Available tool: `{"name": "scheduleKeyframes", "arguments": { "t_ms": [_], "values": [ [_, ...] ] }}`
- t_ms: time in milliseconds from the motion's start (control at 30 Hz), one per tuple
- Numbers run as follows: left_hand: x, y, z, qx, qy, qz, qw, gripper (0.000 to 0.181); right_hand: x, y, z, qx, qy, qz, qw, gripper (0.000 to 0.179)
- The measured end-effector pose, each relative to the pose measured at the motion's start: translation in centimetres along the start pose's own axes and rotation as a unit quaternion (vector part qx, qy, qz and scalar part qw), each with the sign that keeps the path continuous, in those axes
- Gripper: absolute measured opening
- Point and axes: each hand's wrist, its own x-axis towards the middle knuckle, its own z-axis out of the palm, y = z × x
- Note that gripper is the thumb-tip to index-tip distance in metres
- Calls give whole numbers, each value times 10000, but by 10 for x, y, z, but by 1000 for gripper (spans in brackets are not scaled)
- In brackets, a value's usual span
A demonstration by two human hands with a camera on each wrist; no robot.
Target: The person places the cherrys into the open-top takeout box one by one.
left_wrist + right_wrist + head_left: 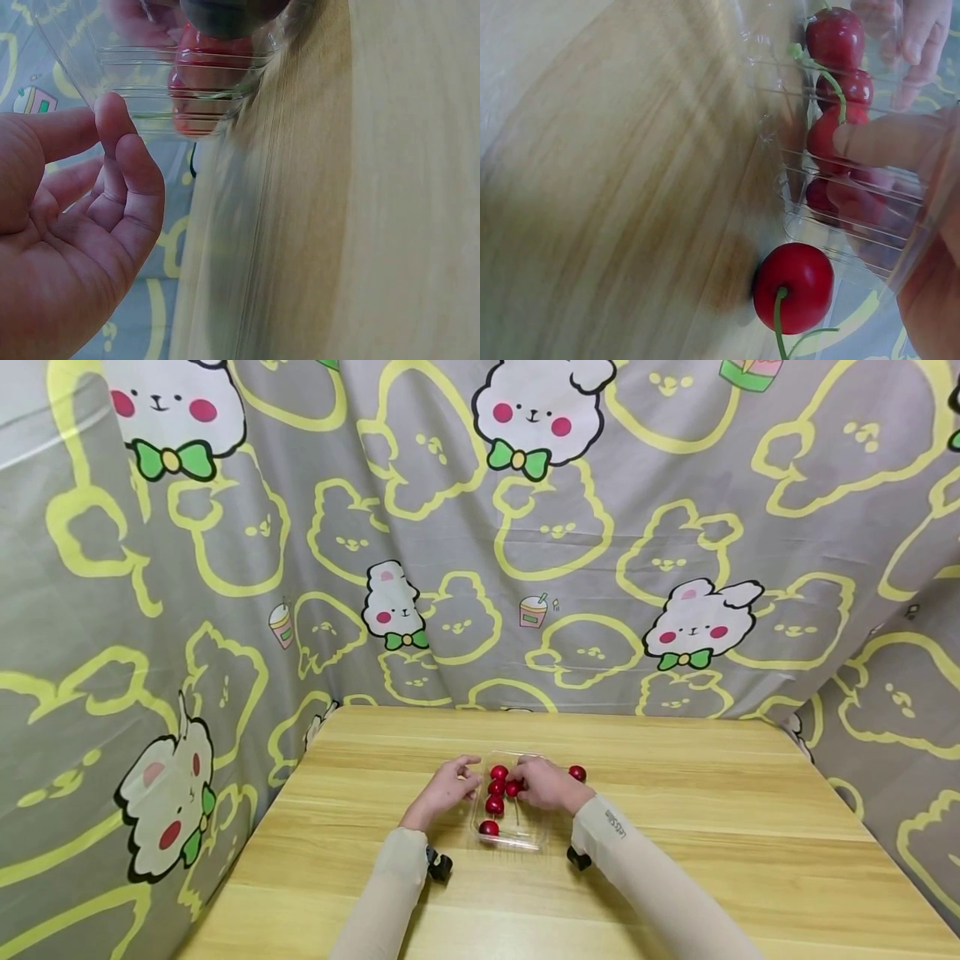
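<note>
A clear plastic box [531, 845] lies on the table with several red cherries [494, 804] in it, some with green stems. My right hand [546, 783] reaches into the box. Its thumb and fingers pinch a cherry [826, 141], seen through the clear wall in the right wrist view. Beside the box's left side is my left hand [448, 789], fingers loosely bent and holding nothing. In the left wrist view its fingertips [114, 112] are close to the box wall; whether they touch it I cannot tell.
One loose cherry [793, 289] with a green stem lies on the wooden table [675, 860], outside the box and to the right of it. A patterned grey curtain [450, 527] hangs behind and along both sides of the table.
</note>
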Motion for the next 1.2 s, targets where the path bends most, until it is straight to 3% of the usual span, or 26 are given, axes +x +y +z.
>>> {"name": "scheduleKeyframes", "arguments": {
  "t_ms": [700, 1067, 1200],
  "values": [
    [-1, 1, -2, -73, -70, 12, 9999, 45, 0, 1, -5, 188, -37, 16, 9998, 24],
    [-1, 0, -1, -32, -60, -21, 10000, 44, -10, 7, -15, 409, 279, -75, 9987, 21],
    [-1, 0, -1, -25, -84, -40, 10000, 45, -17, 12, -23, 610, 572, -58, 9965, 21]
  ]
}}
